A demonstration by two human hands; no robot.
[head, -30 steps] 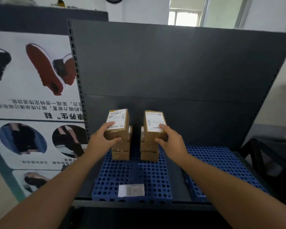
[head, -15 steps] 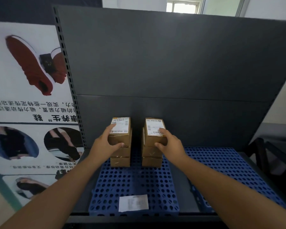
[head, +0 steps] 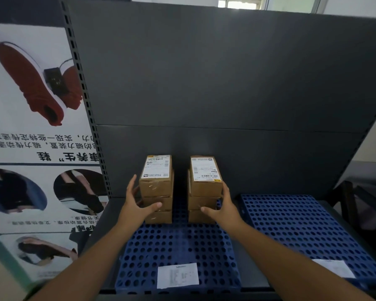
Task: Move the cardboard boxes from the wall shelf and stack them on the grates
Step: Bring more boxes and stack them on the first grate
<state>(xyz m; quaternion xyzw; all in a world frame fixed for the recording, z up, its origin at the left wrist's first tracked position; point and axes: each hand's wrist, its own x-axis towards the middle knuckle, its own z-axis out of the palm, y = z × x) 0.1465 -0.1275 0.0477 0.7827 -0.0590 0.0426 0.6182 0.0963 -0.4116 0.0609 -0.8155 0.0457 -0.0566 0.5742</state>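
Poster paper printed with red shoes (head: 30, 83) fills the frame's left. Right of it, the left hand (head: 136, 205) lies open, fingers spread flat up the outer side of a three-high stack of brown rectangular cardboard boxes (head: 156, 188), thumb across its front, gripping nothing. The twin stack (head: 206, 188) stands just beside it; the right hand (head: 225, 208) mirrors that pose on its outer side. Both stacks sit at the back of a blue perforated plastic grate (head: 178, 244), a second blue grate (head: 302, 231) lying further right. This looks like squaring up: press lightly inward, edges flush, then draw both hands straight away so top boxes stay put. Each box's long axis runs front to back, short end toward the camera, label up.
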